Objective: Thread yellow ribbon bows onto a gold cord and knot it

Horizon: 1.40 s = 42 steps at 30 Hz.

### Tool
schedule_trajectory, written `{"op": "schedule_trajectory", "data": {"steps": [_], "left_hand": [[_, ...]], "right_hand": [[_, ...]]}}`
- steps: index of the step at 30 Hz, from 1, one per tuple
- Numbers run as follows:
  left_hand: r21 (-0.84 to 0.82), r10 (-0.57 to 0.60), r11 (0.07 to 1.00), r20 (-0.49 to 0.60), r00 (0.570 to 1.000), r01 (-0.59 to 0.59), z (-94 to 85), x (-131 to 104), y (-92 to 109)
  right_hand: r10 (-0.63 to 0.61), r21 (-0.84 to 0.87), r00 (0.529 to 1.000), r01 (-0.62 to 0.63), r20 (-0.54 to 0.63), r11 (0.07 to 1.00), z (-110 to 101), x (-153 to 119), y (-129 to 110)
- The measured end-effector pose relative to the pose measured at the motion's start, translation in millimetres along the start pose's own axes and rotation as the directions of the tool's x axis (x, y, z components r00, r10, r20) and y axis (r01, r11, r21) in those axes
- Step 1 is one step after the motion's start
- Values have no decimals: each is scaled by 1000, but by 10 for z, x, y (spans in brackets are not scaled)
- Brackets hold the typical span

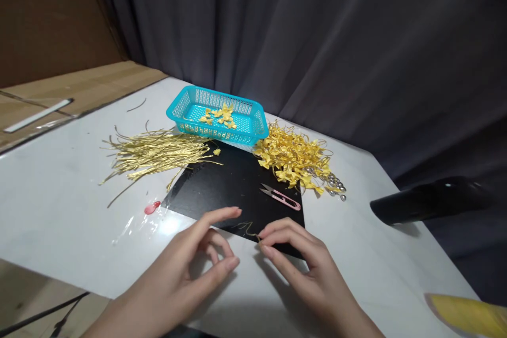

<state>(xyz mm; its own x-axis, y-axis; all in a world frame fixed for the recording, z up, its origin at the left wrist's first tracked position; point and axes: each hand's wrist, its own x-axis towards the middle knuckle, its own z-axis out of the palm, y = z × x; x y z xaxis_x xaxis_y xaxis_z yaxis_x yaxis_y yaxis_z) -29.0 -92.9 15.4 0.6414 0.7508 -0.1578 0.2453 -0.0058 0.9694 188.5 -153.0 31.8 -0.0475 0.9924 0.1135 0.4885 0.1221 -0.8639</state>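
Note:
A thin gold thread is pinched between the thumb and fingers of my right hand, its loose end trailing left over the black mat. My left hand hovers left of it, thumb and index finger apart, holding nothing. Pink thread snips lie on the mat beyond my right hand. A bundle of gold cords rests at the left. Yellow ribbon bows with gold loops are heaped at the right, beside small silver beads.
A blue basket with several yellow bows stands behind the mat. A red-and-white object and clear plastic lie on the white table at left. A black cylindrical object and something yellow are at right. Dark curtains hang behind.

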Motion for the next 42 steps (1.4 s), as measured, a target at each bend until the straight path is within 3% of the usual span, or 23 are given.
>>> {"op": "schedule_trajectory", "data": {"steps": [6,11,17,22,26,33,37,40,42], "left_hand": [[28,80,996,57,995,-82,44,117,6],[28,12,1000,-10,1000,-12,-77,112,-69],[139,-13,990,-20,1000,16,-168,70,-104],[61,-22,998,-92,996,28,-194,63,-91],[31,-43,998,-132,990,48,-213,75,-75],[200,-15,979,-98,995,34,-255,83,-60],[240,-27,970,-96,995,50,-222,106,-16],[238,-21,969,-168,986,62,-161,95,26],[222,-6,973,-245,970,62,-128,68,24]], "right_hand": [[-157,-116,983,168,95,979,-45,53,-27],[-180,-178,979,196,99,964,-76,64,36],[-195,-271,973,222,122,937,-121,112,147],[-178,-323,972,221,156,920,-170,135,218],[-161,-330,973,208,163,921,-203,111,273],[-129,-342,970,194,204,919,-327,32,346],[-35,-379,996,64,81,923,-480,163,422],[11,-429,1000,-12,-4,903,-557,342,567],[41,-426,999,-33,11,904,-569,428,665]]}}
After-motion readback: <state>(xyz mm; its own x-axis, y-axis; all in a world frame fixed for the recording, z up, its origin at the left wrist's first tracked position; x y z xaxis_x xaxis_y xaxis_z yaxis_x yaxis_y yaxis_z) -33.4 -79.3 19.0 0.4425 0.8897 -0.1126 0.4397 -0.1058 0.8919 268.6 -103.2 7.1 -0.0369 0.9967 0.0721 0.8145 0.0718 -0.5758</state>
